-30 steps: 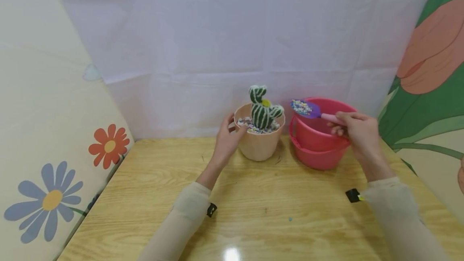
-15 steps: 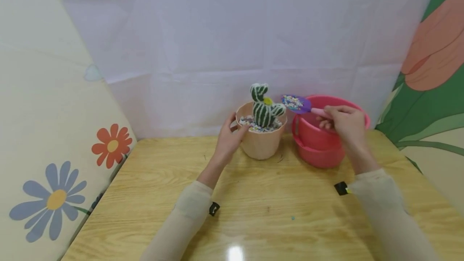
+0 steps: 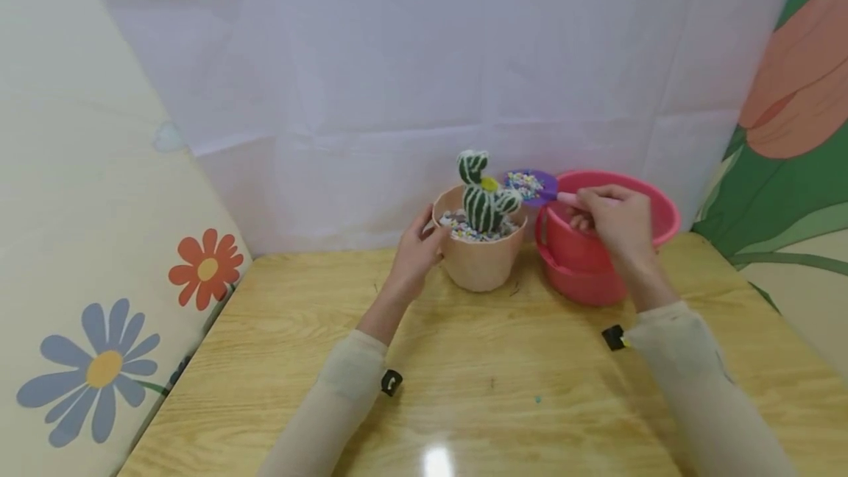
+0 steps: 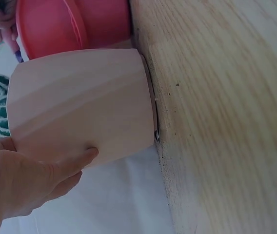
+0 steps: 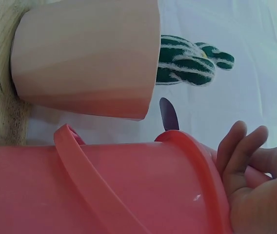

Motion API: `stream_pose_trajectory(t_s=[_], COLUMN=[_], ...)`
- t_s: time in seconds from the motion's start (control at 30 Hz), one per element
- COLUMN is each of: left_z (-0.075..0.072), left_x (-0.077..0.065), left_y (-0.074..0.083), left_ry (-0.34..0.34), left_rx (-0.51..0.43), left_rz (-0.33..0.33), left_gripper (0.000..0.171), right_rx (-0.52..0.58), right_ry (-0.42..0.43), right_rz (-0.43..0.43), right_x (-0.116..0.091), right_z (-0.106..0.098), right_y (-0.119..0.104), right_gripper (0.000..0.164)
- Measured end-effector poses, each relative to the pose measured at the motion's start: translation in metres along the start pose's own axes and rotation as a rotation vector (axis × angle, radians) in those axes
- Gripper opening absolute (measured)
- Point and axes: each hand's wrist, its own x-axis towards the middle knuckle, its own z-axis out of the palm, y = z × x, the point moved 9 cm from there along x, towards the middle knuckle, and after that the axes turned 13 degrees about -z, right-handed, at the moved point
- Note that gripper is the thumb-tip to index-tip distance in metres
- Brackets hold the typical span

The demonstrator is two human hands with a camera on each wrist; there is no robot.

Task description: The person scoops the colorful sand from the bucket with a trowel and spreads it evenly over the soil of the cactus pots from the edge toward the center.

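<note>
My left hand (image 3: 414,256) grips the near-left side of a peach flower pot (image 3: 483,267), its thumb at the rim and fingers along the outer wall. A knitted green cactus (image 3: 481,210) with white stripes and a yellow flower stands in the pot among small multicoloured pebbles (image 3: 457,225). My right hand (image 3: 623,223) holds a toy trowel (image 3: 547,187) by its pink handle. More pebbles (image 3: 523,184) lie on its purple blade, which is level beside the cactus, near the pot's right rim. In the right wrist view the blade (image 5: 169,116) shows edge-on past the bucket.
A pink bucket (image 3: 583,285) with its handle hanging down stands right of the pot, under my right hand. A white cloth (image 3: 371,94) hangs behind the wooden table (image 3: 464,359). A tiny blue bit (image 3: 538,400) lies near the front.
My right hand has moved left with the loaded trowel, from over the bucket to beside the cactus. The left hand stays on the pot. The view has shifted slightly.
</note>
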Motion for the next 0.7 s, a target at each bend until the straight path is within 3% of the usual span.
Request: stream_pose_trajectory(t_s=[0.27,0.47,0.7], left_z=[0.0007,0.0016,0.0013], left_x=[0.0021,0.004,0.0046], left_y=[0.0,-0.0013,-0.0014], left_ry=[-0.008,-0.017,-0.024], left_rx=[-0.004,-0.018,-0.013], left_rz=[-0.017,-0.012,-0.013], left_gripper=[0.061,0.06,0.06], right_rx=[-0.059,-0.012,-0.041], right_ry=[-0.038,-0.043,-0.036], right_rz=[-0.035,-0.041,-0.056], right_x=[0.0025,0.0029,0.0017], right_z=[0.0049,0.009,0.0101], right_y=[-0.0017,0.0007,-0.0001], right_gripper=[0.037,0.035,0.033])
